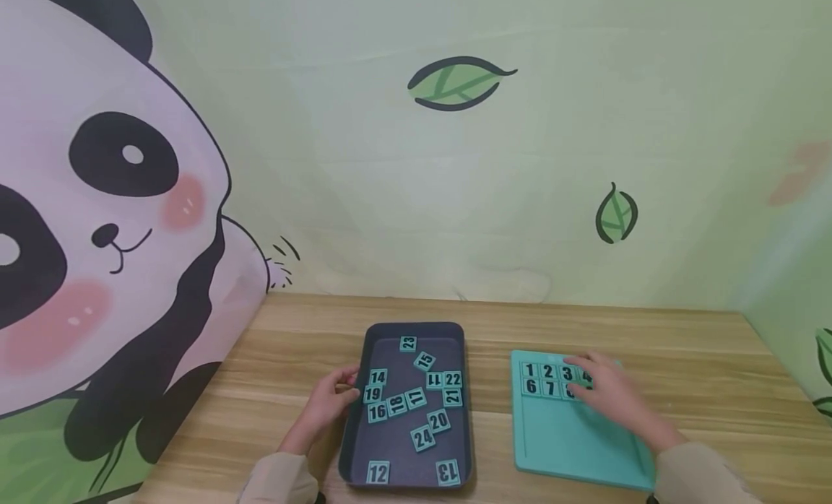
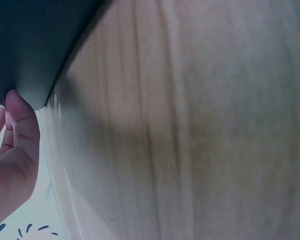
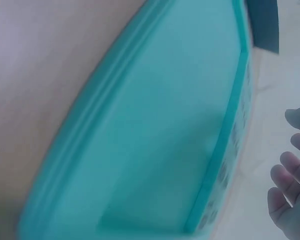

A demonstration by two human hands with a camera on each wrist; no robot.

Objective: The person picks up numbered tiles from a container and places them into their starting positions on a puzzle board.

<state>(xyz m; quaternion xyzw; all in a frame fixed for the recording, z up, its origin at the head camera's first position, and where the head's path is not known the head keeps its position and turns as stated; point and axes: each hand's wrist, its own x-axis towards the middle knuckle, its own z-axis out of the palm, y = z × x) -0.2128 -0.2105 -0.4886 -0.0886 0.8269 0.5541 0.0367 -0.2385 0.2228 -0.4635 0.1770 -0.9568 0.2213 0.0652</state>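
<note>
At the left side of a dark rectangular tray (image 1: 448, 446), my left hand (image 1: 328, 399) rests with thumb and fingertips against the outer wall. The left wrist view shows its thumb (image 2: 21, 112) on the tray wall. Several teal number tiles lie scattered in the tray, among them tile 24 (image 1: 422, 437) and tile 12 (image 1: 378, 472). My right hand (image 1: 607, 388) is over the upper right of a teal board (image 1: 572, 446), fingers spread and holding nothing. Tiles 1 (image 1: 529, 370) to 4 form the board's top row, with 6 (image 1: 531, 387) and 7 below; the hand partly covers 8.
Tray and board stand side by side on a wooden table (image 1: 490, 396), a strip of wood between them. Behind the table rises a pale green wall (image 1: 364, 201) with printed leaves. A large printed panda (image 1: 130, 222) covers the left side.
</note>
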